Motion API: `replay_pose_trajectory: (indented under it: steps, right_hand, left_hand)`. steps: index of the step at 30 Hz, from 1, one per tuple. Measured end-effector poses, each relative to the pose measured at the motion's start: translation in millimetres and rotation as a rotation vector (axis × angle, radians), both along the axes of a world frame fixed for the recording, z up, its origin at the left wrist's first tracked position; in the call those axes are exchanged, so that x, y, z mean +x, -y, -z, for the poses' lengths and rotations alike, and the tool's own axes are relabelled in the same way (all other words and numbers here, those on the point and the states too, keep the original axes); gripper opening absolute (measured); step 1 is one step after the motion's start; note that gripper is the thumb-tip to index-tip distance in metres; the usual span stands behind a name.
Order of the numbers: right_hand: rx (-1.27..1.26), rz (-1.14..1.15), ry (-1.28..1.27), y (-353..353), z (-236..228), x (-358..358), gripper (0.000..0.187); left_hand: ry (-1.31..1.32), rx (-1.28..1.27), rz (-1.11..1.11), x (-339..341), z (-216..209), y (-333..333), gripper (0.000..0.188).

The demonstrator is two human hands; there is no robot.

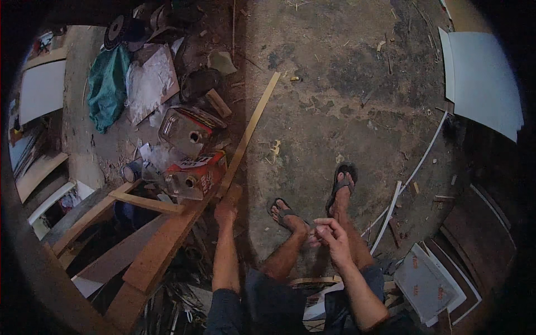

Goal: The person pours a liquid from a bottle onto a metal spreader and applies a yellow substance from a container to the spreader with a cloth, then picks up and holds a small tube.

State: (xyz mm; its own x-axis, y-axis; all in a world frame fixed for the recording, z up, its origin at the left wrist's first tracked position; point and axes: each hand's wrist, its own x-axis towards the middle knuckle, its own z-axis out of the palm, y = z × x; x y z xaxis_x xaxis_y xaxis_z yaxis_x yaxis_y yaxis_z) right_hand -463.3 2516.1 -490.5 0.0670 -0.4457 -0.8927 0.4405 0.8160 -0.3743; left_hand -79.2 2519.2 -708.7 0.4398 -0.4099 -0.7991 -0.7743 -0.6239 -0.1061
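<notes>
Left hand (225, 211): being held at the near end of a wooden strip (254, 123); the fingers are being obscured by shadow, so whether they are gripping cannot be told.
Wooden strip: being angled forward over the floor (335, 128), just beside a red-sided can (187, 177).
Right hand (335, 243): being held half-curled before the right shin; whether anything is being pinched cannot be told.
Brown planks (162, 243): being kept slantwise, left of the left hand.
Sandals (345, 170): being worn on both feet.
</notes>
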Motion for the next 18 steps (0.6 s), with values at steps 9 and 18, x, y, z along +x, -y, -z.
replay_pose_trajectory:
  steps: [9,18]
  right_hand:
    - [0.037,0.018,0.000,7,-2,-10,0.028]
    - [0.055,-0.016,0.012,-14,17,-11,0.025]
  left_hand:
    - [0.124,-0.127,0.301,2,5,-15,0.034]
    - [0.092,0.048,0.243,-9,-24,-8,0.062]
